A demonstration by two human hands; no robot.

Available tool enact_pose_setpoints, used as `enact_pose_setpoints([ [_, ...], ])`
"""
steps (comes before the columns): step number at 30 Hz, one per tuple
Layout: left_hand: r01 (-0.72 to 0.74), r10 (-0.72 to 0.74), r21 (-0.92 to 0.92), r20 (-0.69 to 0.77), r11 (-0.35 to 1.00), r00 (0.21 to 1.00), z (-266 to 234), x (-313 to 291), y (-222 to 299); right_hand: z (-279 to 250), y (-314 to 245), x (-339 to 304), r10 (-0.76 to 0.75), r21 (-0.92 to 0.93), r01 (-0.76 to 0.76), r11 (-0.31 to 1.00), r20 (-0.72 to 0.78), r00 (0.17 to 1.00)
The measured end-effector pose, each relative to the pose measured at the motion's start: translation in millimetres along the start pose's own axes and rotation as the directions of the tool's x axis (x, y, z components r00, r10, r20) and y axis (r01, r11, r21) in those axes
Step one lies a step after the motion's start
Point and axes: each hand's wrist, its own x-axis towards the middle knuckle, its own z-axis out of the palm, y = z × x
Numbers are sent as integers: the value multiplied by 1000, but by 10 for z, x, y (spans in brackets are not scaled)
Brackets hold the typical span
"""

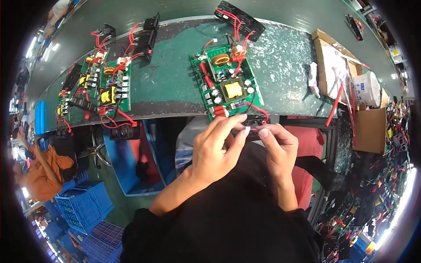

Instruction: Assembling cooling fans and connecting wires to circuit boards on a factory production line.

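Note:
My left hand (215, 149) pinches a small white plug (247, 129) between thumb and fingertips, just off the table's near edge. Beside it, the closed fingertips of my right hand (283, 151) grip a thin wire that runs from the plug. Partly hidden behind my hands, a black fan (254, 121) hangs at the edge. A green circuit board (226, 83) lies beyond my hands, with a yellow transformer, a copper coil and red wires. Those wires lead from its far end to a black panel (239, 21).
More wired circuit boards (115, 90) stand on the left of the green table (169, 65). At right are a cardboard box (326, 65), a white tub (366, 89) and a red-handled tool (334, 105). Blue crates (85, 204) sit on the floor. Far left, another person wears an orange top (50, 171).

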Motion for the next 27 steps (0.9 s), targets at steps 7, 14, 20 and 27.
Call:
enact_pose_setpoints([
  [7, -110, 109, 21, 35, 994, 993, -51, 3, -91, 26, -17, -22, 12, -2, -12, 1000, -3, 1000],
  [14, -127, 126, 23, 42, 992, 991, -58, 12, -165, 36, 4, 52, -81, -344, 99, 934, 68, 994],
  [20, -269, 278, 114, -71, 956, 958, -32, -8, -285, 145, -143, 167, -118, -505, 212, 837, 213, 970],
  [27, -124, 127, 28, -190, 992, 974, 3, -124, -417, 324, -284, 537, -445, -739, 674, 6, 602, 663],
])
